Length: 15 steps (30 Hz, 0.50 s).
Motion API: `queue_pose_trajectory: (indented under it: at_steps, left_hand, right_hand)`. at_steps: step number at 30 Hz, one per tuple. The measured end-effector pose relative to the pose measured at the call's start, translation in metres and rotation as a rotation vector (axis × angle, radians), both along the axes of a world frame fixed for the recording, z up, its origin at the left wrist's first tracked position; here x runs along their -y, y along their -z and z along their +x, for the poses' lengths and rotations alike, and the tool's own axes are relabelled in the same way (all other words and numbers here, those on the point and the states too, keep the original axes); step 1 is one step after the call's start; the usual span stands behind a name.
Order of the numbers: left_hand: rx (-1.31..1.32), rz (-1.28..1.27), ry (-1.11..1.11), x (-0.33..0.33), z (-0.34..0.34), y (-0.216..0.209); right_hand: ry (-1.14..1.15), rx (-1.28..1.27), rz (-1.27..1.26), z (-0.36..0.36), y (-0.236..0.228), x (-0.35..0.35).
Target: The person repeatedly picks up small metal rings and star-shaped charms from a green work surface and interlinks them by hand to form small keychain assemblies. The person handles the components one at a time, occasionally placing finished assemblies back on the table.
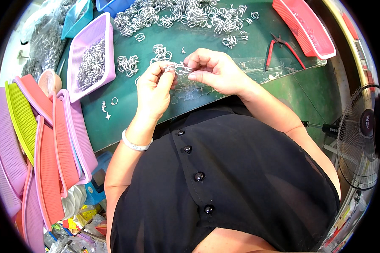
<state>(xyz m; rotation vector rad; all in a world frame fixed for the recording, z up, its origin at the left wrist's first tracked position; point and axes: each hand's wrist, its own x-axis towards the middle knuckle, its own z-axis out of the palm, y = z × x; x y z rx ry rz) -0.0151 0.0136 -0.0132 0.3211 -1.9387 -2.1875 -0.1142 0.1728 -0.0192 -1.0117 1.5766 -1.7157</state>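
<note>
Between my two hands, just above the near edge of the green table, is a small cluster of silver rings (180,68). My left hand (155,86) pinches its left end between thumb and forefinger. The right end is gripped by the fingertips of my right hand (215,71). Right behind my hands lies a small heap of silver rings (161,53), with another little heap (128,64) to its left. A tiny loose silver piece (183,50) rests on the table beyond my fingers. How the held rings join is too small to make out.
A large pile of silver rings (190,14) covers the table's far side. At left stands a lilac basket (109,63) full of rings; a red basket (299,31) sits at far right, near red-handled pliers (278,42). Stacked baskets (50,168) crowd the left, a fan (359,130) the right.
</note>
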Motion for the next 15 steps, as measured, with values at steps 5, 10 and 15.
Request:
queue_pose_trajectory:
  at_steps: [5,10,15]
  left_hand:
    - [0.003,-0.024,-0.031,0.0,0.0,0.0]
    - [-0.041,-0.136,-0.062,0.0,0.0,0.001]
    - [-0.123,-0.313,-0.154,-0.002,-0.002,0.005]
  right_hand:
    - [-0.002,-0.01,0.039,0.0,-0.003,0.001]
    - [-0.001,-0.073,0.102,0.0,-0.01,-0.001]
    - [0.021,-0.138,0.067,-0.001,-0.012,0.0]
